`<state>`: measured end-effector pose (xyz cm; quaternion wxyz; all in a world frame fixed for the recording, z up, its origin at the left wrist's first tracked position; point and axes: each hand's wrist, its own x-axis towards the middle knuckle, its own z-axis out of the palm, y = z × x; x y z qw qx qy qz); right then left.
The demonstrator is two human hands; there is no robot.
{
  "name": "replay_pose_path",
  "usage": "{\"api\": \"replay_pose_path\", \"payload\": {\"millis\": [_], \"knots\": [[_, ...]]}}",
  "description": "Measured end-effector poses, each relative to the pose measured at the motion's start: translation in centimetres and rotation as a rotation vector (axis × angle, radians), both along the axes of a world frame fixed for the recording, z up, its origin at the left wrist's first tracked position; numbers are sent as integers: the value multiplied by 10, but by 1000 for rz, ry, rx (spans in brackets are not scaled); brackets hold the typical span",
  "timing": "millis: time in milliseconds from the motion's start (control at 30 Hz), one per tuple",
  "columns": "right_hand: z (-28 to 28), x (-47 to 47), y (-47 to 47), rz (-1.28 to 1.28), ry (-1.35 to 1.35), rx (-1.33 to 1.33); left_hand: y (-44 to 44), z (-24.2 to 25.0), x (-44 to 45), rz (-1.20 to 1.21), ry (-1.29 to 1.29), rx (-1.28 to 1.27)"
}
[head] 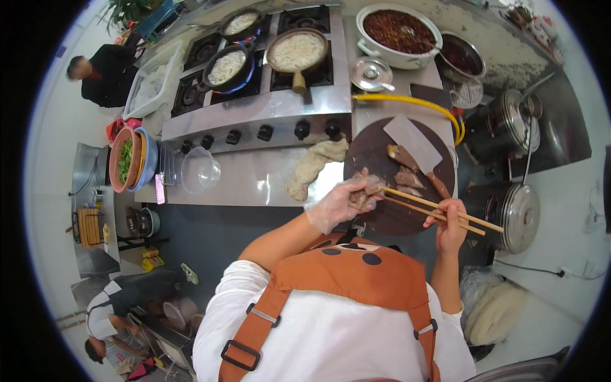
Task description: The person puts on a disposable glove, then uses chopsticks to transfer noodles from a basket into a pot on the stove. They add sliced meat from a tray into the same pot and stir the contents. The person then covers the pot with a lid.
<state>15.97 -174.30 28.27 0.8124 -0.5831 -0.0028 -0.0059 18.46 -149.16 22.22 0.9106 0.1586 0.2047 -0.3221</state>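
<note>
My left hand point(344, 198), in a clear plastic glove, is closed around some pieces of cooked meat point(359, 199) above the near left part of a dark round chopping board point(382, 219). A pair of wooden chopsticks point(441, 211) is held in my bare right hand point(448, 224), their tips reaching the meat at my left fingers. On the board lie more chunks of cooked meat point(408, 179). Beside them a cleaver point(414, 143) rests flat, its brown handle pointing towards my right hand.
Left of the board are a crumpled cloth point(315, 167) and a clear plastic bowl point(200, 170). A gas stove point(258, 109) bears noodle pots over lit flames. Beyond the yellow hose point(405, 99) stands a pot of red chili sauce point(367, 47). Lidded pots point(520, 217) stand right. Two other people are at left.
</note>
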Motion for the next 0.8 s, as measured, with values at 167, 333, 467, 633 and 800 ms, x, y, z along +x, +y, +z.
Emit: {"api": "replay_pose_path", "payload": {"millis": [167, 333, 467, 633, 800], "knots": [[22, 34, 38, -130, -79, 246, 100, 65, 57, 52, -296, 142], [35, 81, 100, -152, -90, 331, 166, 114, 142, 91, -480, 355], [43, 125, 138, -271, -88, 269, 199, 132, 226, 197, -638, 679], [52, 166, 207, -176, -114, 194, 292, 55, 333, 98, -1026, 1765], [44, 182, 186, -230, -115, 7, 195, 127, 298, -276, -1041, 1897]]}}
